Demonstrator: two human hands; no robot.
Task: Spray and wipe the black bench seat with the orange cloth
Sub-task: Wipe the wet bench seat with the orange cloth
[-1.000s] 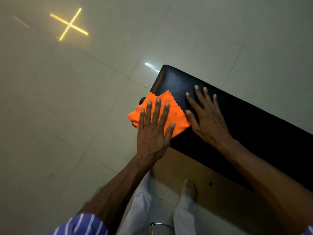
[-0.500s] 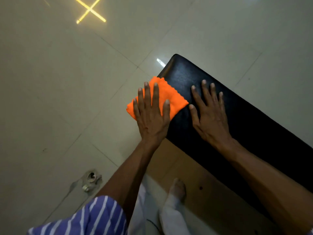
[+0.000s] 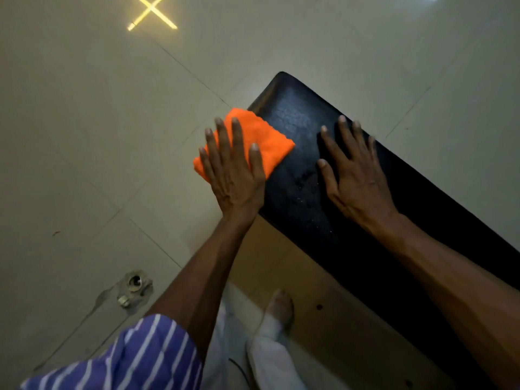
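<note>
- Nearest, at the bottom left, a purple sleeve with white stripes (image 3: 135, 358) covers the person's left upper arm; white trouser legs (image 3: 270, 358) and one foot (image 3: 280, 304) show below the arms, on the floor.
- Left of the sleeve, a small metal fitting (image 3: 134, 287) is set in the tiled floor (image 3: 84, 164).
- The black bench seat (image 3: 295, 198), the counter here, runs from the near right edge of the picture to a rounded end at the far middle.
- The right hand (image 3: 354, 175) lies flat, palm down, on the bare seat top, fingers spread; its grip is released and holds nothing.
- Fine pale specks dot the seat between the two hands.
- The left hand (image 3: 233, 170) presses flat on the orange cloth (image 3: 261, 142), fingers stretched and lying over it; the grip is not clenched, the cloth being pinned under palm and fingers.
- The cloth, folded, sits at the left edge of the seat near its far end, its left part overhanging the edge above the floor.
- Farthest, at the top, a bright yellow cross of light (image 3: 152, 11) shines on the tiles.
</note>
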